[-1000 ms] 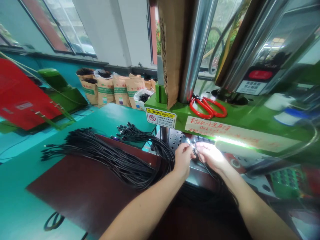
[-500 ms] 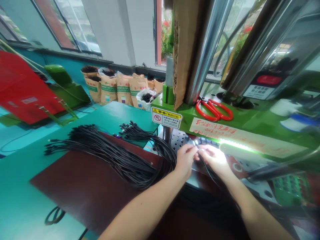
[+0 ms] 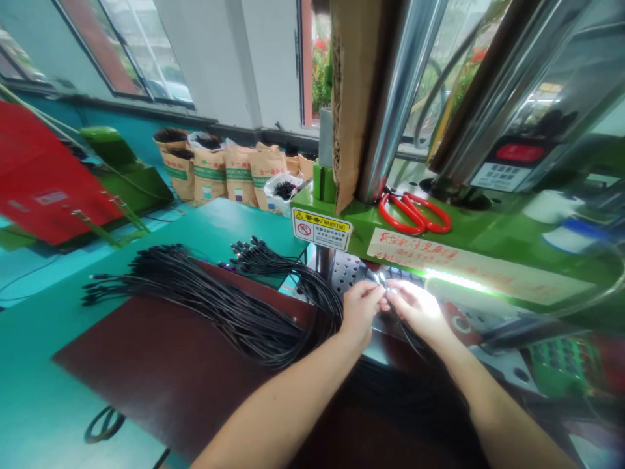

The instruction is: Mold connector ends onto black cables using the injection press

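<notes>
two bare forearms (image 3: pixel 280 397) extend forward from the lower edge of the view. at lower left, a loop of black cord (image 3: pixel 105 425) lies on the green surface (image 3: pixel 34 371), just beside a dark brown board (image 3: pixel 161 371) that rests on the same surface. a large bundle of black cables (image 3: pixel 219 309) lies across the board, its connector ends spread toward the left.

the left hand (image 3: pixel 360 312) and the right hand (image 3: pixel 420 314) meet close together ahead of the forearms. the fingers of both hands are pinched, grasping a black cable (image 3: pixel 409 332) near its end; the exact contact is small and blurred by glare. the cable runs down beneath the right hand. a pale connector end (image 3: pixel 380 278) projects just beyond the fingers, below the machine beam (image 3: pixel 469 228).

a second group of connector ends (image 3: pixel 251 254) lies to the left of the hands. a perforated metal plate (image 3: pixel 346 272) is located behind the left hand. the green beam carries a warning label (image 3: pixel 321 229), a handwritten strip (image 3: pixel 478 266) and a lit lamp (image 3: pixel 456 281). red-handled scissors (image 3: pixel 415 213) lie on top of it, near a polished column (image 3: pixel 403 98) and a cardboard sheet (image 3: pixel 359 98).

farther back, paper sacks (image 3: pixel 209 179) stand in a row along the wall, under windows (image 3: pixel 141 52).
</notes>
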A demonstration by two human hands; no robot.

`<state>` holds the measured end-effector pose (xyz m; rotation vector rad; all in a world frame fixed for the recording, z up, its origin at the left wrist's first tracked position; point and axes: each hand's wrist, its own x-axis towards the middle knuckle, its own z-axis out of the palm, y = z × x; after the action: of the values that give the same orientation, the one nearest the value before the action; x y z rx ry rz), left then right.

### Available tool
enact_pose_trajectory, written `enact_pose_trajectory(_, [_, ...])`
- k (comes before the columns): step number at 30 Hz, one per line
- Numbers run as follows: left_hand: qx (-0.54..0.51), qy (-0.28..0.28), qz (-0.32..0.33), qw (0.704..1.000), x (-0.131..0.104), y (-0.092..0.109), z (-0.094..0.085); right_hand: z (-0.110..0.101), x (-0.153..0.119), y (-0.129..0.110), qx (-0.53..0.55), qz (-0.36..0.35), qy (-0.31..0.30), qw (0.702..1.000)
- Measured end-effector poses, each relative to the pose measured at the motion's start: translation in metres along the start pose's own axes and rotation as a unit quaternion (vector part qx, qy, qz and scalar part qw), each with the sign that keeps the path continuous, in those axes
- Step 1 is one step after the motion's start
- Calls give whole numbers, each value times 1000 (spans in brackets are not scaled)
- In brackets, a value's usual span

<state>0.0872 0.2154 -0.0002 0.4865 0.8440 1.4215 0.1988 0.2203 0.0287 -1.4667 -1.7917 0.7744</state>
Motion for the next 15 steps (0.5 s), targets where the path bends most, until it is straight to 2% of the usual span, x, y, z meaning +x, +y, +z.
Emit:
enact_pose_trajectory(9, [-61,-24,-26,998,2,0,-1,-2,-2,-5,36,27,6,999])
enact_pose_trajectory(15, [-67,-26,-25,997,3,-1,-3,-1,-1,-2,19,3,12,1000])
